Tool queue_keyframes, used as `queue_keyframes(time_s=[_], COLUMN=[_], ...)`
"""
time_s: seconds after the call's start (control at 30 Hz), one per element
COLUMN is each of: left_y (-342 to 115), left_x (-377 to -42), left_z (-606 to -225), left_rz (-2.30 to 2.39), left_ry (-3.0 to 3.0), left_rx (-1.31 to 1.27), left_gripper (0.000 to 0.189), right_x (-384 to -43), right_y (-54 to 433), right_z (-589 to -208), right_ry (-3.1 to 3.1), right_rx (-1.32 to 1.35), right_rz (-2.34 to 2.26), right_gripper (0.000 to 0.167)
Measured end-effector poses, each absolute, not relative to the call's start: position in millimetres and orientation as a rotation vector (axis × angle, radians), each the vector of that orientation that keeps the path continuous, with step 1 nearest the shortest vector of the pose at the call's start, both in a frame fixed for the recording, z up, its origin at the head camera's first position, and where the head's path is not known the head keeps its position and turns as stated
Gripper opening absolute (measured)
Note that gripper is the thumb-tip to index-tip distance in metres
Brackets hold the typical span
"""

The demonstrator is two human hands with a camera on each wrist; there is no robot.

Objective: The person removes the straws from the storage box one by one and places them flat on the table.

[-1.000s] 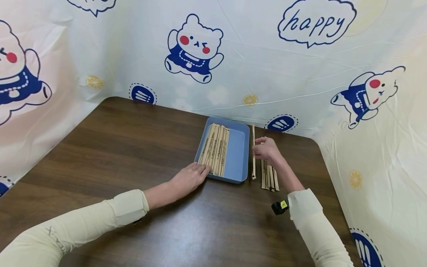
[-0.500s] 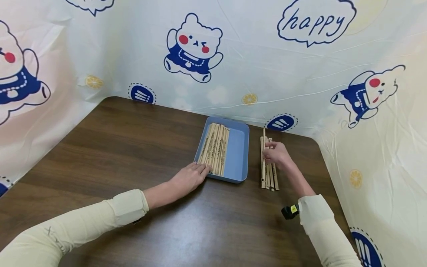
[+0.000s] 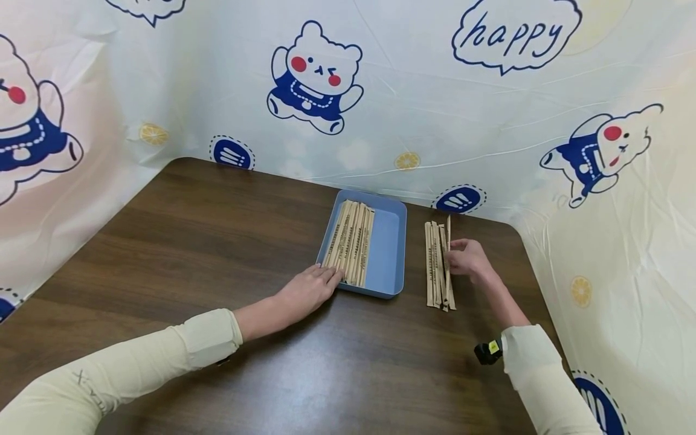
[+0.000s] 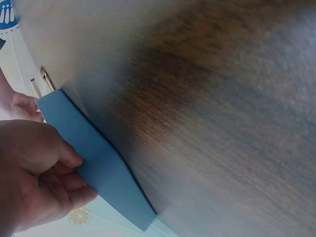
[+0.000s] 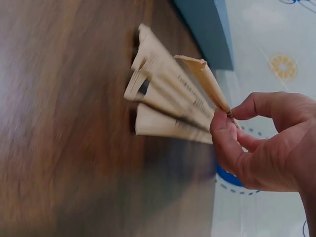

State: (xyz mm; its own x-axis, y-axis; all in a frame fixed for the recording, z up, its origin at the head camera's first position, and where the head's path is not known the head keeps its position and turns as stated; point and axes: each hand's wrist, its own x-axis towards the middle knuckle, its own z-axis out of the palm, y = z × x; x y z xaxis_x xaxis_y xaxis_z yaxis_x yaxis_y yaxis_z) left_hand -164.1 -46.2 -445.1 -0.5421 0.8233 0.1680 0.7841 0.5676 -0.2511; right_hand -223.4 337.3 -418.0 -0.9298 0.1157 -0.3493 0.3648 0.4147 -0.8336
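My left hand holds the near left corner of a shallow blue tray; in the left wrist view thumb and fingers lie at its outer wall. Several slim paper-wrapped straws fill the tray's left side, side by side. To the right of the tray, my right hand pinches one paper-wrapped straw between thumb and fingers, tilted up over the right edge of a small pile of wrapped straws. The right wrist view shows printing on the brown wrappers.
Both hands work over a dark wooden table. A patterned cloth with cartoon bears hangs close behind its far edge and along the sides. Black camera housing sits at the right wrist.
My right hand has carried the pinched straw rightward, from beside the tray, across the pile to its right edge. The left hand and tray have stayed put.
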Motion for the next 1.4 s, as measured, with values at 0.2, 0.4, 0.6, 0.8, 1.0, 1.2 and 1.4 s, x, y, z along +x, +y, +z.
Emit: queue_keyframes(time_s=[0.2,0.4,0.6,0.8,1.0,1.2,1.4], left_y=[-45,-45,-46,-45,-45,-46,-46], left_x=[-165,-165,-165,-166,-166,-166,-167], left_z=[-446,-446,-446,-448,-449,-449,-449], left_rz=[0.208,0.206,0.205,0.19,0.179,0.165,0.175], left_ry=[-2.522,-2.527,-2.531,-2.508,-2.502,-2.503,-2.513], left_rx=[-1.33,-1.331,-1.321,-1.328,-1.325,-1.325,-1.332], left_gripper=[0.042,0.042,0.042,0.041,0.041,0.041,0.042], right_x=[-221,-222,-225,-225,-228,-232,-234], right_y=[352,359,359,360,358,356,354], right_z=[-425,-430,-435,-437,-438,-439,-439], right_ry=[2.462,2.49,2.502,2.494,2.518,2.535,2.558], right_rx=[0.457,0.441,0.418,0.425,0.422,0.411,0.415], right_rz=[-1.447,-1.368,-1.332,-1.294,-1.223,-1.151,-1.085], right_gripper=[0.059,0.055,0.051,0.05,0.051,0.05,0.047])
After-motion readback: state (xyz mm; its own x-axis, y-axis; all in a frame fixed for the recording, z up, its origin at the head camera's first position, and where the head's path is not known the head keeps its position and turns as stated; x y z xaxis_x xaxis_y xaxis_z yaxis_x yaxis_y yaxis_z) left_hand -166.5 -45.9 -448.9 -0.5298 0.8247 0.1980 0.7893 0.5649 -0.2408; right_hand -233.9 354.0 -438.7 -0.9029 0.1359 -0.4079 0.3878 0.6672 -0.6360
